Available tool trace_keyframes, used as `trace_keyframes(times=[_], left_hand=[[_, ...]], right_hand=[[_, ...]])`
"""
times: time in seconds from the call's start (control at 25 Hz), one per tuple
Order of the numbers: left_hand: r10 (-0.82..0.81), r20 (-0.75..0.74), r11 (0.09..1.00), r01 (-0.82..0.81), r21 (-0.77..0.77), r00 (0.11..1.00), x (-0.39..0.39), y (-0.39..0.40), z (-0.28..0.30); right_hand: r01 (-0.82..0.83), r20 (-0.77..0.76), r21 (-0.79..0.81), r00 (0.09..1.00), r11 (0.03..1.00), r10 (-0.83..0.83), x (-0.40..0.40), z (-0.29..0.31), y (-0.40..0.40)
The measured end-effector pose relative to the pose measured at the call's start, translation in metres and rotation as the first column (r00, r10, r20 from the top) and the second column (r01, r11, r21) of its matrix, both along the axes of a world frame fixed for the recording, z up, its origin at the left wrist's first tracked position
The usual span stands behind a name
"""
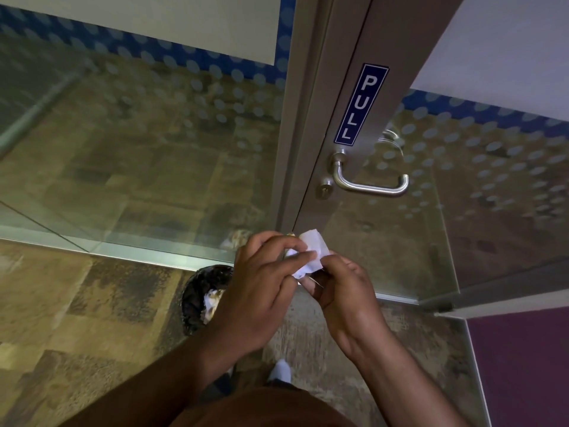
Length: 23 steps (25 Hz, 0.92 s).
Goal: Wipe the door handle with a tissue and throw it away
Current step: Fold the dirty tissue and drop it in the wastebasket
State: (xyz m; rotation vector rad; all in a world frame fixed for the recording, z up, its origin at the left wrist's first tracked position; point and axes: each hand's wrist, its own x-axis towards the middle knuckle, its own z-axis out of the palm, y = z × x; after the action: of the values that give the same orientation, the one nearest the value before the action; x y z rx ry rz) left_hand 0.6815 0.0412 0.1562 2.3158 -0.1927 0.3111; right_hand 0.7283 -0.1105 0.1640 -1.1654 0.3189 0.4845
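Observation:
A white tissue [311, 251] is pinched between both hands in front of me, well below the door handle. My left hand [261, 291] grips its left side with fingers over the top. My right hand [345, 291] holds its lower right edge. The silver lever door handle [369, 184] sticks out from a metal door frame under a blue PULL sign [361, 104]. A black-lined waste bin [200, 295] stands on the floor below my left hand, partly hidden by it, with crumpled paper inside.
A glass door [462, 195] with frosted dots is at right, and a glass wall panel [138, 149] at left. A keyhole cylinder [324, 188] sits beside the handle. Patterned carpet covers the floor. My feet show at the bottom centre.

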Motion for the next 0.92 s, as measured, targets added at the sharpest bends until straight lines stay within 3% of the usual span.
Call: trace_keyframes(times=[0.12, 0.24, 0.4, 0.52, 0.68, 0.76, 0.84, 0.92], left_hand=[[0.022, 0.006, 0.996, -0.022, 0.082, 1.000, 0.004, 0.007, -0.002], [0.103, 0.009, 0.983, -0.103, 0.152, 0.995, 0.006, 0.008, 0.000], [0.231, -0.002, 0.965, -0.229, 0.130, 0.973, 0.003, 0.007, 0.005], [0.300, -0.162, 0.953, -0.304, 0.004, 0.940, -0.004, 0.010, 0.000], [0.363, -0.220, 0.897, -0.403, -0.180, 0.906, -0.016, 0.016, -0.012], [0.355, -0.287, 0.856, -0.432, -0.282, 0.890, -0.019, 0.024, -0.015], [0.335, -0.360, 0.790, -0.468, -0.395, 0.870, -0.021, 0.032, -0.020], [0.302, -0.432, 0.691, -0.508, -0.514, 0.849, -0.026, 0.045, -0.025]], right_hand=[[-0.031, -0.016, 0.075, 0.999, 0.997, 0.033, 0.002, 0.001, -0.005], [-0.058, 0.057, -0.001, 0.997, 0.998, 0.058, 0.005, -0.003, -0.006], [-0.089, 0.188, -0.117, 0.976, 0.989, 0.110, 0.010, -0.008, -0.008], [-0.165, 0.274, -0.164, 0.939, 0.973, 0.205, 0.011, -0.013, -0.005], [-0.154, 0.378, -0.304, 0.886, 0.940, 0.268, 0.012, -0.024, 0.005], [-0.073, 0.536, -0.474, 0.767, 0.877, 0.353, 0.009, -0.027, 0.013], [0.024, 0.672, -0.601, 0.556, 0.799, 0.489, 0.005, -0.028, 0.020], [0.048, 0.703, -0.673, 0.353, 0.738, 0.618, 0.001, -0.031, 0.030]])
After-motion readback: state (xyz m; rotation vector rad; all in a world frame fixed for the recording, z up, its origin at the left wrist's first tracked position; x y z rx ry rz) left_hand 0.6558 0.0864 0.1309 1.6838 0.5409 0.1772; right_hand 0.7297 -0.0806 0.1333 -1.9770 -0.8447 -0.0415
